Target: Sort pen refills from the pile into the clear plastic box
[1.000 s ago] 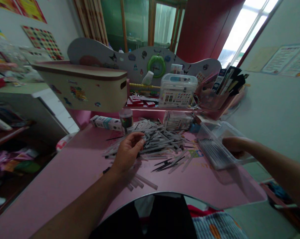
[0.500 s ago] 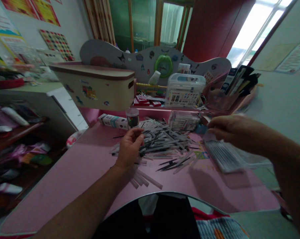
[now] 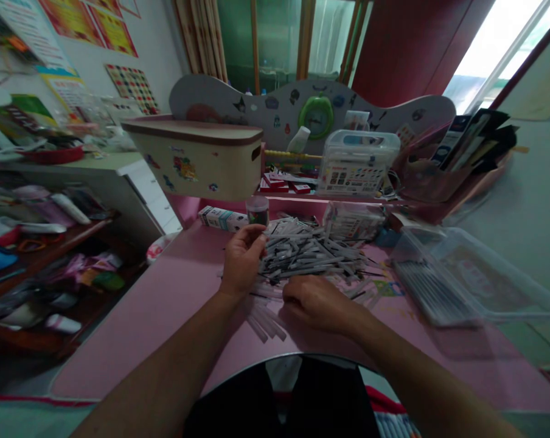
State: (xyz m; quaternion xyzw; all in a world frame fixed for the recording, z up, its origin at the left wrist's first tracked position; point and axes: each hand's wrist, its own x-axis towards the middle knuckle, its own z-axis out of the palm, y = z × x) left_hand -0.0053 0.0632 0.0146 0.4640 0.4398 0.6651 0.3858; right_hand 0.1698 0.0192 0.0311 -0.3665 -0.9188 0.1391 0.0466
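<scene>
My left hand [image 3: 242, 260] is held at the left edge of a heap of thin, whitish and dark pen-like sticks [image 3: 309, 249]. Its thumb and forefinger come together; whatever may be between them is too small to make out. Low over the pink desk, in front of the heap, my right hand [image 3: 318, 302] has its fingers curled closed, with their tips hidden. Several pale translucent tubes [image 3: 266, 322] lie fanned out between and below the two hands. To the right, more slim sticks [image 3: 425, 289] lie in neat rows in a clear plastic case.
An open clear lid or tray [image 3: 489, 274] extends past the desk's right edge. Behind the heap stand a clear cup [image 3: 257, 212], a printed carton [image 3: 222, 218] and a transparent packet [image 3: 353, 220]. A cream bin [image 3: 197, 164] and a handled case [image 3: 359, 164] occupy the shelf above.
My right hand has moved left and down from the clear case to the front of the heap. My left hand stays near the heap's left side. The view has shifted slightly.
</scene>
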